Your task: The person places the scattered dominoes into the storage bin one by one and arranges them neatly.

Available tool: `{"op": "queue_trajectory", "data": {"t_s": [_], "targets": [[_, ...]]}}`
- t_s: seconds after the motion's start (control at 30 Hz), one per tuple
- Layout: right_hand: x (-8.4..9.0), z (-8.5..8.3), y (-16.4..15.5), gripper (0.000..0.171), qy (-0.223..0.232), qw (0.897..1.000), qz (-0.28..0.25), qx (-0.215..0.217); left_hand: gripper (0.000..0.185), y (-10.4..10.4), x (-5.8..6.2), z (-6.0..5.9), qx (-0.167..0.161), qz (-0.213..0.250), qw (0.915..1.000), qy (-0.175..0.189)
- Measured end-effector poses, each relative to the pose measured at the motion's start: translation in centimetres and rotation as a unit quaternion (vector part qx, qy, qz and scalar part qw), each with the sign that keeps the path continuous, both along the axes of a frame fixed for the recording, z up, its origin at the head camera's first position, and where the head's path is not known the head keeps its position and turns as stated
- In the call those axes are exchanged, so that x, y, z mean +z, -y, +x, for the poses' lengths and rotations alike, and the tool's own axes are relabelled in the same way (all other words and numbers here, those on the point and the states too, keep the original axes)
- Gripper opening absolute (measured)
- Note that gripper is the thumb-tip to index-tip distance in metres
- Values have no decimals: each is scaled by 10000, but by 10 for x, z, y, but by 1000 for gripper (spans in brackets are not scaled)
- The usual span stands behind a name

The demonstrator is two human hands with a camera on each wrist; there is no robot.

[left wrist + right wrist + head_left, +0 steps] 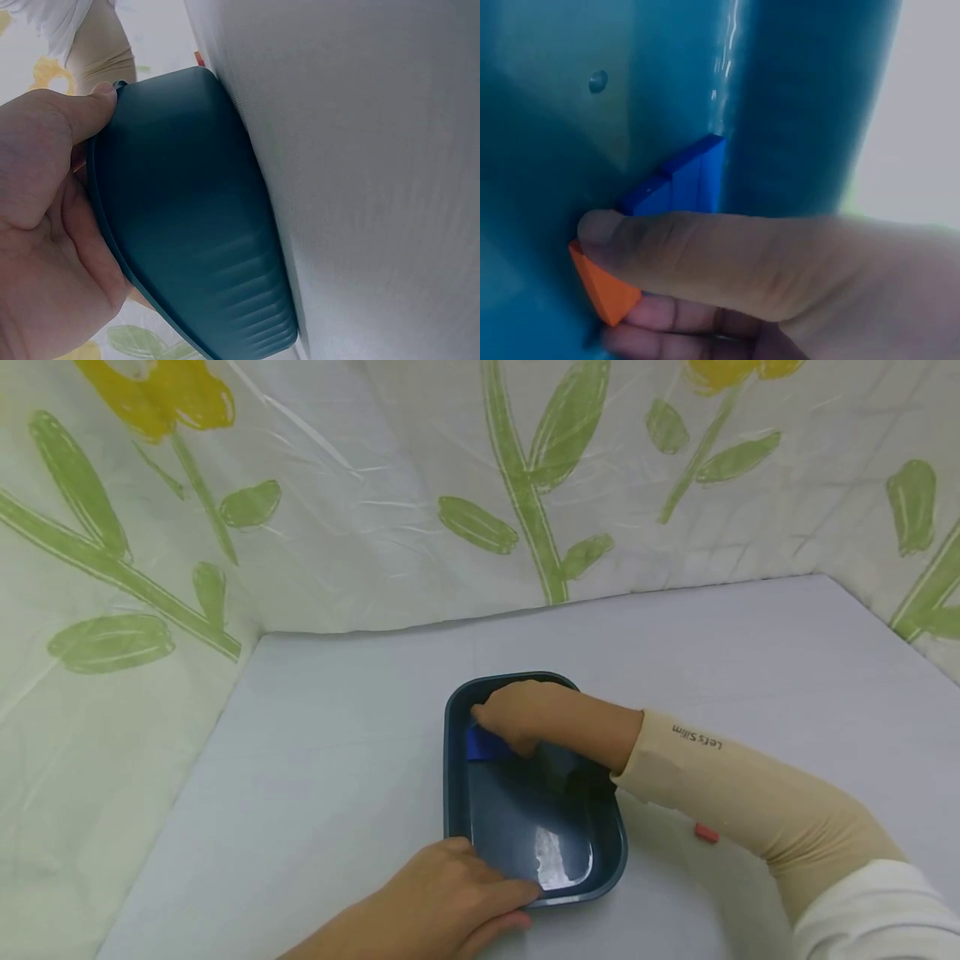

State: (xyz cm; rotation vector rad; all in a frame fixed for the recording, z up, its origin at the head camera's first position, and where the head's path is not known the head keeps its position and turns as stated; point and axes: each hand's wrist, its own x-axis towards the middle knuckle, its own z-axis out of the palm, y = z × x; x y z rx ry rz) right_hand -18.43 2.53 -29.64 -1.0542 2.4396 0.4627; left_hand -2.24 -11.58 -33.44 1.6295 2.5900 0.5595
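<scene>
The dark blue tray sits at the table's centre. The left hand grips its 7 o'clock corner, thumb over the rim. Inside, at 11 o'clock, the right hand pinches an orange piece (beside a blue block) between thumb and fingers.

The dark blue tray looked like smooth, glossy plastic, with a bright glare on its floor near the front right corner; the blue block and orange block inside looked like smooth, matt plastic. The table had a matt, pale grey surface with a faint fine grain. The flower-print backdrop was thin, creased, shiny plastic sheeting, and the beige sleeve was a matt stretch knit.
</scene>
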Motion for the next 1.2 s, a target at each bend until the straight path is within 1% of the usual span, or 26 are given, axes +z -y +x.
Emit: {"op": "queue_trajectory", "data": {"t_s": [0.23, 0.4, 0.8, 1.0, 1.2], "targets": [[1, 2, 1, 70, 15, 10000, -24, 53, 18, 0, -1, 0, 2, -8, 10000, -44], [2, 2, 1, 73, 16, 10000, -48, 83, 20, 0, -1, -1, -23, -22, 10000, -11], [4, 5, 1, 72, -12, 10000, -42, 17, 19, -1, 0, -1, -59, -40, 10000, -67], [13, 10, -7, 58, -326, 9993, -203, 49, 18, -1, -1, 0, -58, -30, 9998, -210], [33, 22, -21, 55, -425, 9980, -453, 118, 20, -1, -1, -1, -34, -50, 9998, -204]]}}
